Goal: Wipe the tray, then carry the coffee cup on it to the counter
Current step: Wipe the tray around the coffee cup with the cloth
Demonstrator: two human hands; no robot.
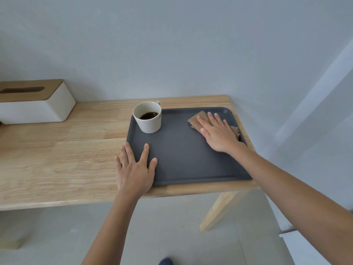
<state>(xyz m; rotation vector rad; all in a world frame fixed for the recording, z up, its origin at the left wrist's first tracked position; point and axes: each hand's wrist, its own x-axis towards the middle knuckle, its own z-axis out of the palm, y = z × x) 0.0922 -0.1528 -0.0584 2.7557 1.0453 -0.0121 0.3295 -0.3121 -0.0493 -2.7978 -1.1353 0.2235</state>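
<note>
Seen from the camera on my head, looking down: a dark grey rectangular tray (183,150) lies flat at the right end of a light wooden table (57,150), its right edge close to the table's end. My right hand (217,132) is spread open, palm down, pressing a crumpled brown cloth (198,119) against the tray's far right corner; the fingers lie flat on top of the cloth rather than curled around it, and bits of the cloth stick out past my fingertips and beside my wrist. My left hand (133,169) is also open and flat, fingers splayed, resting across the tray's near left edge, with the thumb and forefinger on the tray surface and the other fingers on the table; it has hold of nothing. A white coffee cup (148,118) stands upright in the tray's far left corner, holding a little dark coffee, its handle turned away from me. At the far left of the table, well apart from the tray, sits a white tissue box with a wooden lid (36,104). Behind the table is a plain pale wall
</note>
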